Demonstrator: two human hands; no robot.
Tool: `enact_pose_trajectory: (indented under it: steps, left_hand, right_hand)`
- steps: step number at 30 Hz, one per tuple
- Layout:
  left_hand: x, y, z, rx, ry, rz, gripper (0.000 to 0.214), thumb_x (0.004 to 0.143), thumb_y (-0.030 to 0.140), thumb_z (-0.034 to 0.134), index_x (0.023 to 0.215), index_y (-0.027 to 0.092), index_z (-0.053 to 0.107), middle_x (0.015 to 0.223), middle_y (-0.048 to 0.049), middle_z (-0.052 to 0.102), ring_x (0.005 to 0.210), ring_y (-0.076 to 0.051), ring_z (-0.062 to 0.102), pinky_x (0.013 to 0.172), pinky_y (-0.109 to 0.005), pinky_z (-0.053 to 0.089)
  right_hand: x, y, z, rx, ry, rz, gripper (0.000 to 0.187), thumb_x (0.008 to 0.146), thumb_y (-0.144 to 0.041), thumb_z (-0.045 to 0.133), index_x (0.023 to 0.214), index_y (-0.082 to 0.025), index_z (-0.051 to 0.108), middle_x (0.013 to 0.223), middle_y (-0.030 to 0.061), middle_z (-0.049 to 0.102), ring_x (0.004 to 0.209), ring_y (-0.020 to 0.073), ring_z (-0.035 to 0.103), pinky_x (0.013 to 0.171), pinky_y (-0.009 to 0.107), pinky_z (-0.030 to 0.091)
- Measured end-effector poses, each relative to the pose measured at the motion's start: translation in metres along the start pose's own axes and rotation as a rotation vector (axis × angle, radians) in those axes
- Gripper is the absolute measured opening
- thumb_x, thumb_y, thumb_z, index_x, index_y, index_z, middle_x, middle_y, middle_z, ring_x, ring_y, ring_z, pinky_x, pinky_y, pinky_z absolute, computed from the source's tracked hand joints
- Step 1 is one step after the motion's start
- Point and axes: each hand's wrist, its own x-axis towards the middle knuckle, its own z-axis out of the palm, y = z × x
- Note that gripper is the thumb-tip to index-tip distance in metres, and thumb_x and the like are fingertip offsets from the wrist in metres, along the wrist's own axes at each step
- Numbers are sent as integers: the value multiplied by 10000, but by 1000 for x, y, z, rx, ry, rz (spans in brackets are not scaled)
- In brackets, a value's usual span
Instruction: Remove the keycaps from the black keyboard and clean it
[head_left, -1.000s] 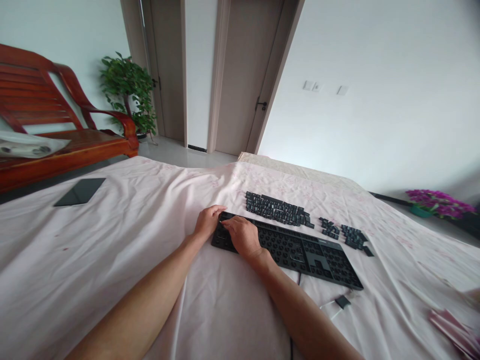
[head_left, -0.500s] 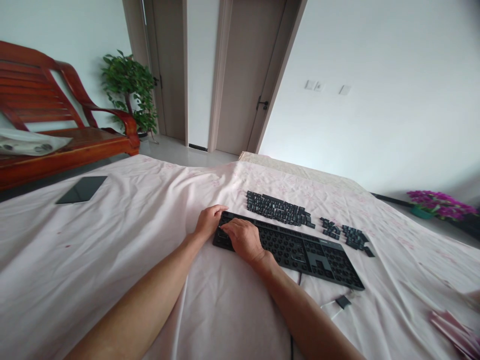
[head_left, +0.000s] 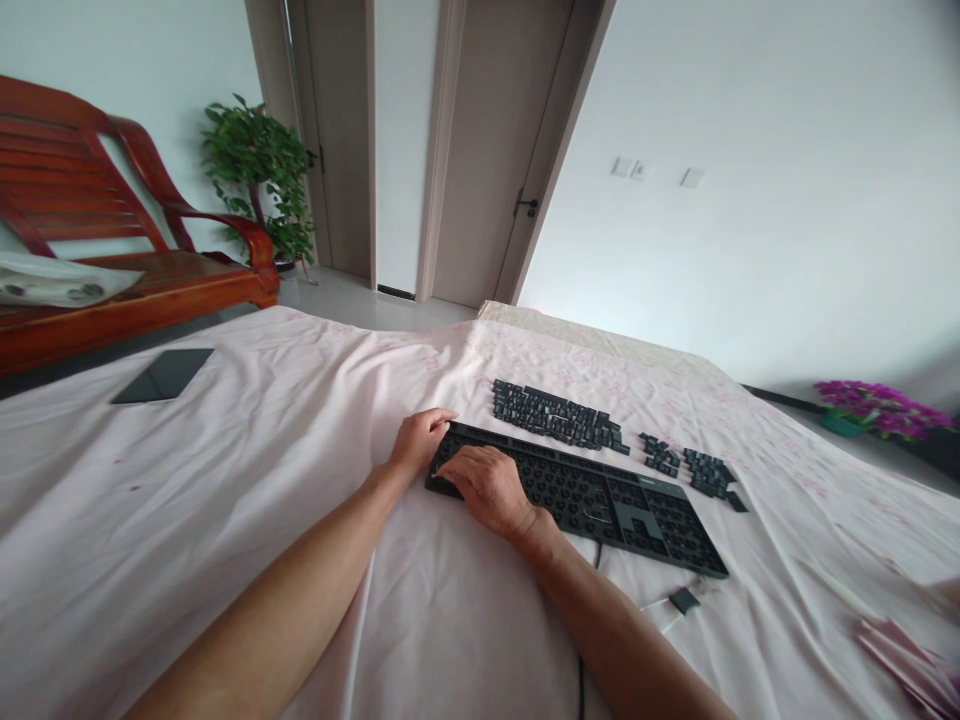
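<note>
A black keyboard [head_left: 600,495] with its keycaps taken off lies on a pale pink sheet [head_left: 262,480]. My left hand [head_left: 420,440] grips the keyboard's left end, fingers curled over its far corner. My right hand [head_left: 487,485] rests on the left part of the key field, fingers bent down onto it; whether they pinch anything is hidden. Rows of loose black keycaps [head_left: 555,415] lie just behind the keyboard, and smaller groups of keycaps [head_left: 690,468] sit to the right.
A dark tablet [head_left: 163,375] lies on the sheet at far left. A small adapter with a white cable [head_left: 682,602] sits near the keyboard's right end. A red wooden bench [head_left: 112,260], a potted plant [head_left: 259,180] and two doors stand behind.
My right hand has slid slightly toward me along the keyboard's left part. The left hand keeps its hold on the corner. The view has shifted a little.
</note>
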Motion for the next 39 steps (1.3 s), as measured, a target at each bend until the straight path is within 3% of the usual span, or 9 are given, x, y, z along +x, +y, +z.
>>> enact_pose_trajectory:
  steps: [5, 12, 28, 39]
  left_hand:
    - [-1, 3, -2, 7, -4, -2, 317, 798, 177, 486, 1018, 237, 706, 1039, 15, 719, 960, -145, 656, 876, -215, 494]
    - [-3, 7, -4, 11, -9, -14, 320, 802, 178, 485, 1027, 238, 705, 1040, 15, 719, 960, -149, 658, 885, -225, 492]
    - [-5, 10, -4, 13, 1, 2, 293, 813, 186, 487, 986, 247, 717, 1026, 20, 722, 977, -148, 649, 908, -239, 477]
    - [-4, 9, -3, 30, -4, -6, 293, 812, 197, 479, 969, 253, 720, 1029, 25, 721, 968, -145, 649, 909, -236, 477]
  right_hand:
    - [-2, 0, -3, 73, -34, -16, 219, 935, -219, 475, 933, -229, 694, 900, 13, 696, 844, 146, 618, 789, 263, 401]
    - [-5, 3, -15, 82, -80, 79, 219, 930, -232, 490, 893, -239, 705, 864, -5, 691, 816, 129, 620, 794, 238, 406]
    - [-46, 18, -57, 26, -148, 170, 246, 937, -250, 471, 885, -235, 711, 861, 8, 699, 805, 136, 622, 773, 238, 401]
    - [-43, 14, -64, -105, -211, 70, 264, 935, -239, 453, 902, -237, 715, 816, 27, 693, 726, 142, 600, 701, 248, 391]
